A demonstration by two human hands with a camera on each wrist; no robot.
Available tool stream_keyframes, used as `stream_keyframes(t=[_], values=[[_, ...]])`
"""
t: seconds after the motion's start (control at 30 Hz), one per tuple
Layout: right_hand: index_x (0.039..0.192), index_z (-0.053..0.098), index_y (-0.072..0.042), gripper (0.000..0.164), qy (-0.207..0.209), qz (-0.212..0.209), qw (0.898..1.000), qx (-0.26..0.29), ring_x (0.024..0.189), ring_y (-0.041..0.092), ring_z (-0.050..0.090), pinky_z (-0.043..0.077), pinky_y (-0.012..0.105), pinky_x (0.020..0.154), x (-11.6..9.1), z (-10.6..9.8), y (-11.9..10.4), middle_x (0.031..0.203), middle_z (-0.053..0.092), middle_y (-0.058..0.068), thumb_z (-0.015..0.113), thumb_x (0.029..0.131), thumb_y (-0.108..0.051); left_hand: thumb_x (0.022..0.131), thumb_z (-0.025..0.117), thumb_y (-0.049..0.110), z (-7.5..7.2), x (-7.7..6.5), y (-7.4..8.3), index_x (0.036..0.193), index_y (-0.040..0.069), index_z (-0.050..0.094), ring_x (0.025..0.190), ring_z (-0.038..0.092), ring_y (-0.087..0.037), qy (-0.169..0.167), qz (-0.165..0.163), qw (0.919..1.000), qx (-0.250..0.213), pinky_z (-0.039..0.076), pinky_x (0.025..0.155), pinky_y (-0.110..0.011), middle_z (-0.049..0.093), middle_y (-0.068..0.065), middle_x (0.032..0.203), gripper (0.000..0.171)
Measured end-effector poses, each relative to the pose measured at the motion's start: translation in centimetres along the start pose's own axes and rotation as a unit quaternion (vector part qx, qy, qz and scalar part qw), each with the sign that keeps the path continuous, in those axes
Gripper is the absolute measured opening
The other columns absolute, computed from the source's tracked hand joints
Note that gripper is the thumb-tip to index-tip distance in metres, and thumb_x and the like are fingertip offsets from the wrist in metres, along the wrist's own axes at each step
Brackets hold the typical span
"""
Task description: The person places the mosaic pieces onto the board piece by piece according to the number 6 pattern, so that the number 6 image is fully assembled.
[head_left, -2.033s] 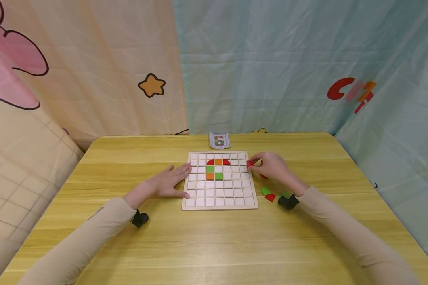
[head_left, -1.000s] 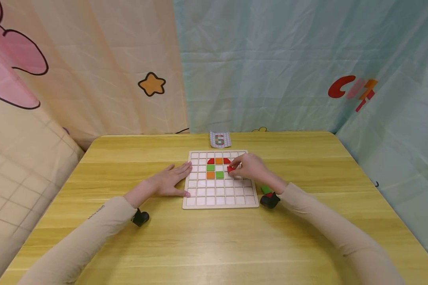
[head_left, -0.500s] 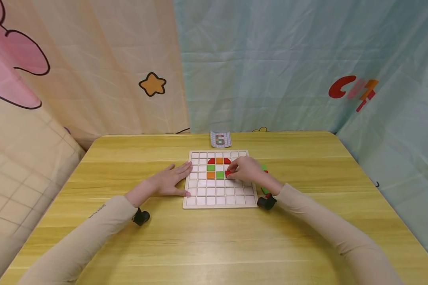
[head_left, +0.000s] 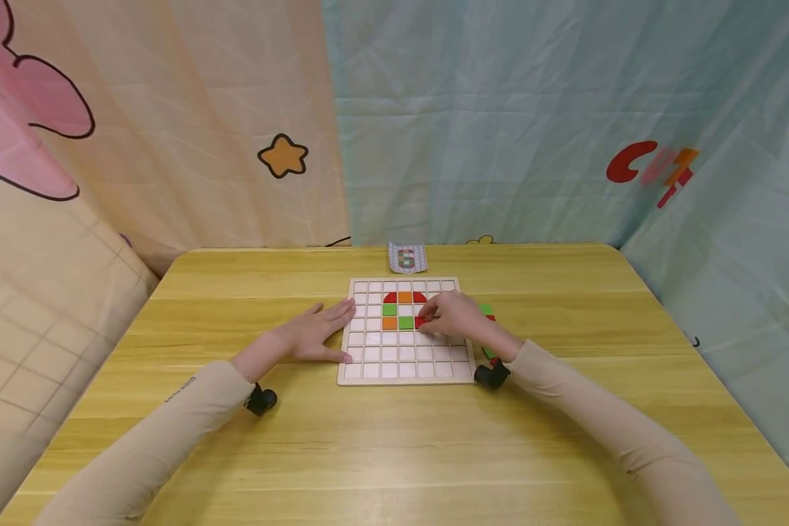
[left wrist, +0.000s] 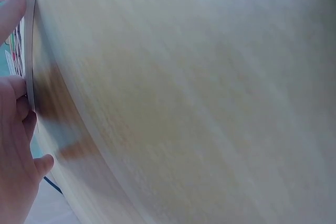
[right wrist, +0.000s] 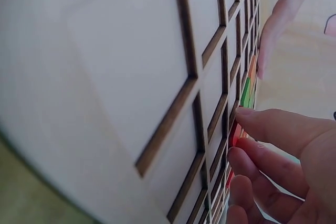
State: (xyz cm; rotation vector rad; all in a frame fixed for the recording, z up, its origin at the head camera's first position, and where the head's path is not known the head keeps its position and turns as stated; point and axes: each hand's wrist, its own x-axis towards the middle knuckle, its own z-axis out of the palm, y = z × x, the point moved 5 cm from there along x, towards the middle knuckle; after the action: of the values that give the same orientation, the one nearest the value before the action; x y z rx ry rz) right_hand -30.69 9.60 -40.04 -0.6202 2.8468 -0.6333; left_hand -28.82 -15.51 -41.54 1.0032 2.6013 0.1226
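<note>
A white gridded board point(head_left: 406, 371) lies on the table. My left hand point(head_left: 312, 337) rests with spread, straight fingers on its left edge. With thumb and fingers, my right hand point(head_left: 456, 315) pinches a red tile point(head_left: 420, 322) at the cell right of a green tile point(head_left: 405, 323); the right wrist view shows this red tile point(right wrist: 235, 135) between the fingertips, at the grid. Other tiles in the grid are an orange tile point(head_left: 389, 323), a green tile point(head_left: 390, 310), and a top row of an orange tile point(head_left: 404, 297) between two red rounded tiles point(head_left: 391, 298).
Beyond the board lies a small printed card point(head_left: 407, 258) with a coloured pattern on a grid. Several loose green and red tiles point(head_left: 488, 352) lie right of the board, partly hidden by my right arm. Curtains point(head_left: 500, 131) hang behind the wooden table point(head_left: 394, 453).
My right hand has carried the red tile leftward from the board's right edge, then nearer to me, down to the cell beside the green tile. The left hand has stayed put.
</note>
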Motion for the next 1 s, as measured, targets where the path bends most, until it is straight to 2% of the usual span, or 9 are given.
stream_keyframes(t=[0.23, 0.43, 0.53, 0.77, 1.0], values=[[0.100, 0.076, -0.014, 0.021, -0.004, -0.011, 1.000, 0.007, 0.074, 0.008, 0.058, 0.044, 0.022, 0.063, -0.1, 0.2, 0.2, 0.087, 0.072, -0.004, 0.076, 0.083, -0.026, 0.089, 0.050, 0.065, 0.0, 0.0, 0.1, 0.155, 0.008, 0.007, 0.151, 0.003, -0.025, -0.006, 0.000, 1.0000, 0.000, 0.006, 0.120, -0.055, -0.002, -0.009, 0.163, 0.098], [0.104, 0.074, -0.017, 0.021, 0.000, -0.008, 0.999, 0.032, 0.079, 0.010, 0.060, 0.046, 0.025, 0.068, -0.4, -0.2, 0.8, 0.092, 0.070, -0.004, 0.074, 0.085, -0.025, 0.089, 0.051, 0.064, -0.1, -0.1, 0.2, 0.155, 0.007, 0.008, 0.151, 0.004, -0.026, -0.002, 0.003, 1.0000, 0.000, 0.007, 0.120, -0.056, -0.001, -0.010, 0.163, 0.098], [0.104, 0.073, -0.018, 0.020, 0.011, -0.005, 0.999, 0.042, 0.078, 0.012, 0.059, 0.047, 0.027, 0.069, -0.7, -0.8, 1.3, 0.093, 0.070, -0.004, 0.073, 0.085, -0.024, 0.089, 0.051, 0.064, -0.2, -0.1, 0.2, 0.155, 0.006, 0.008, 0.151, 0.004, -0.026, 0.001, 0.002, 1.0000, -0.001, 0.006, 0.120, -0.056, -0.001, -0.010, 0.163, 0.097], [0.108, 0.073, -0.012, 0.025, 0.041, -0.010, 0.998, 0.056, 0.067, 0.015, 0.051, 0.042, 0.025, 0.060, -1.8, -2.2, 2.4, 0.095, 0.070, 0.002, 0.073, 0.085, -0.022, 0.089, 0.051, 0.064, -0.4, -0.2, 0.2, 0.155, 0.007, 0.008, 0.151, 0.003, -0.026, 0.000, 0.000, 1.0000, 0.002, 0.006, 0.120, -0.056, -0.002, -0.010, 0.163, 0.097], [0.104, 0.073, -0.009, 0.022, 0.075, -0.012, 0.995, 0.068, 0.062, 0.015, 0.050, 0.041, 0.025, 0.058, -3.4, -3.4, 4.1, 0.095, 0.070, 0.005, 0.074, 0.084, -0.018, 0.089, 0.050, 0.065, -0.2, -0.2, 0.2, 0.155, 0.007, 0.009, 0.151, 0.003, -0.026, 0.004, 0.005, 1.0000, 0.002, 0.007, 0.120, -0.056, -0.001, -0.009, 0.163, 0.097]])
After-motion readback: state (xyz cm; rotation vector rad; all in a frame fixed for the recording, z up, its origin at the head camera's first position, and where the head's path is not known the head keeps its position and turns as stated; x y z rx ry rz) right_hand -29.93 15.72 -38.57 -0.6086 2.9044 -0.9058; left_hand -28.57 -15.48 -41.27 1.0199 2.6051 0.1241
